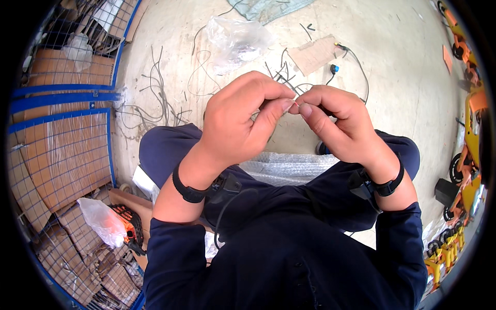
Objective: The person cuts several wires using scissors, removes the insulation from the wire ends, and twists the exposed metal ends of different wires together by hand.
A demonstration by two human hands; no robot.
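Observation:
Both of my hands meet above the floor, fingertips almost touching. Between them shows a short bit of thin red wire (296, 105); most of it is hidden by the fingers. My left hand (235, 119) is closed, pinching at the wire with thumb and forefinger. Thumb and forefinger of my right hand (345, 121) are pressed together on its other side. Beyond the hands, several dark cable pieces (283, 75) lie on the floor. Farther right rest a black cable (366, 77) and a blue-ended connector (334, 68).
A clear plastic bag (237, 39) and a cardboard piece (314, 54) lie ahead. Thin cables (161, 85) spread at left, near a blue mesh cage (64, 93) holding cardboard. Bubble wrap (289, 166) is between my legs. Yellow-orange wheeled frames (469, 144) line the right.

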